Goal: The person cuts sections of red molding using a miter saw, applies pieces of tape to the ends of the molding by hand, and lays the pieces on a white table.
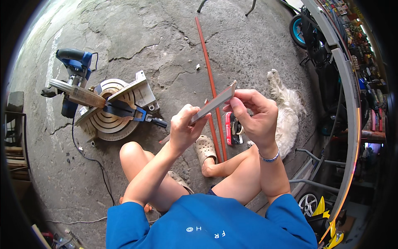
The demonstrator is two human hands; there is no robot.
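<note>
A short length of square-edged bar (213,103), grey on the side facing me and reddish along its top edge, is held up above my knees. It tilts, with its right end farther from me. My left hand (185,124) is closed round its lower left end. At the upper right end, the thumb and fingertips of my right hand (255,116) pinch the bar near its tip. Beneath it, long thin red bars (212,83) lie on the concrete floor. A small red, white and black item (234,128) rests beside them; its kind is unclear.
To the left, a blue and black mitre saw (112,103) stands on cracked concrete, its cord (97,159) trailing toward me. A white furry dog (288,116) lies at my right. Beyond it are a black scooter (321,66) and a metal frame (348,95).
</note>
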